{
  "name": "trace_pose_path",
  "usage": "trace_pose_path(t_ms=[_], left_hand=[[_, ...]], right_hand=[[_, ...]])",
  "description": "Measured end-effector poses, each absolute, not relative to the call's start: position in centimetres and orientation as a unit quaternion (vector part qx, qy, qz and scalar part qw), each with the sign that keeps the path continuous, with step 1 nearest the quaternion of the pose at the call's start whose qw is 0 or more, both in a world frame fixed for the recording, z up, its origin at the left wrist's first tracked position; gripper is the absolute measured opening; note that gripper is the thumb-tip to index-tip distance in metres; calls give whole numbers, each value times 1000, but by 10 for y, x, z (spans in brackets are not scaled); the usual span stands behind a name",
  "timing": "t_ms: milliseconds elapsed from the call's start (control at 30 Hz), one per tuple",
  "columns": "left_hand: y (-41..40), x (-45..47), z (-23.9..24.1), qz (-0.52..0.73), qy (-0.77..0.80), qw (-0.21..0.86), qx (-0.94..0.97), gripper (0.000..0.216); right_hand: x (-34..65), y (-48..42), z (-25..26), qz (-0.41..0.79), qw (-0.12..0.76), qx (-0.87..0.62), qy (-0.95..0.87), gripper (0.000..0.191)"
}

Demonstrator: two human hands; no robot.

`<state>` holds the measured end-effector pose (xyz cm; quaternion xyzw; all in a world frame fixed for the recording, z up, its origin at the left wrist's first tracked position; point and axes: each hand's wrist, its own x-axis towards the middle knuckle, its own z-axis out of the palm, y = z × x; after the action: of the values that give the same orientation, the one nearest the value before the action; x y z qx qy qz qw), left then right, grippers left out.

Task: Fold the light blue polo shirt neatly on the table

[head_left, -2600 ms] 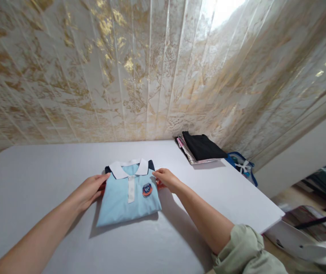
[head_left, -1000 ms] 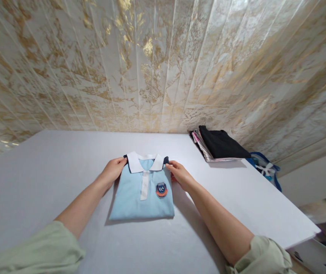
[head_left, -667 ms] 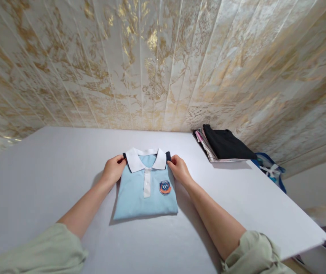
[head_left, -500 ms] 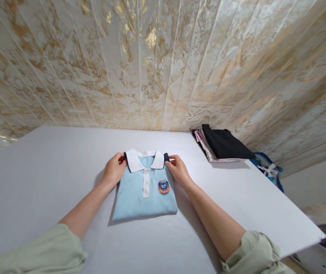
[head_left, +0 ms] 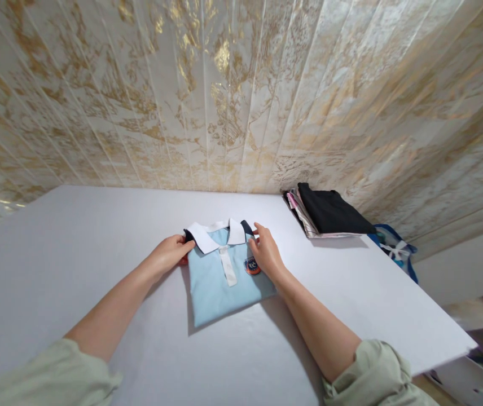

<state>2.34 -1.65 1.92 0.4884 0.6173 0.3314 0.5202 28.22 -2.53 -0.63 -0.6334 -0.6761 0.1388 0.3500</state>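
A folded light-blue polo shirt with a white collar, dark shoulders and a round badge lies on the white table, turned a little askew. My left hand grips its left shoulder edge, fingers curled under the fabric. My right hand holds the right shoulder edge, with the thumb on top near the badge. Both sleeves of my pale green top show at the bottom.
A stack of folded clothes with a black piece on top lies at the table's far right by the wall. A blue bag sits beyond the right edge. A gold-veined panelled wall backs the table.
The folded shirt has shifted right and rotated, its lower edge swinging left. Both hands stayed on its shoulders and moved with it.
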Motion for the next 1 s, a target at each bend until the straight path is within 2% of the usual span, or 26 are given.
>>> trace_pose_path(t_ms=[133, 300, 433, 500, 600, 667, 733, 867, 1000], left_hand=[[-21, 29, 18, 345, 610, 523, 485, 36], [-27, 44, 17, 381, 603, 539, 449, 32], [-40, 61, 25, 414, 564, 560, 444, 29], [-46, 67, 30, 423, 536, 575, 450, 28], [-47, 68, 31, 429, 494, 593, 469, 32], [-41, 64, 28, 443, 490, 579, 478, 33], [-32, 58, 22, 480, 508, 549, 459, 31], [-19, 46, 16, 543, 544, 550, 326, 26], [-23, 37, 30, 455, 462, 688, 326, 57]], right_hand=[[266, -43, 7, 82, 339, -581, -736, 45], [221, -73, 20, 178, 310, -489, -796, 52], [195, -86, 24, 232, 295, -504, -778, 64], [194, -85, 25, 240, 309, -521, -759, 56], [204, -73, 23, 262, 323, -558, -718, 31], [214, -63, 23, 299, 329, -575, -687, 17], [222, -55, 28, 358, 357, -569, -649, 12], [231, -45, 57, 487, 440, -507, -559, 21], [245, -36, 85, 531, 485, -471, -511, 38]])
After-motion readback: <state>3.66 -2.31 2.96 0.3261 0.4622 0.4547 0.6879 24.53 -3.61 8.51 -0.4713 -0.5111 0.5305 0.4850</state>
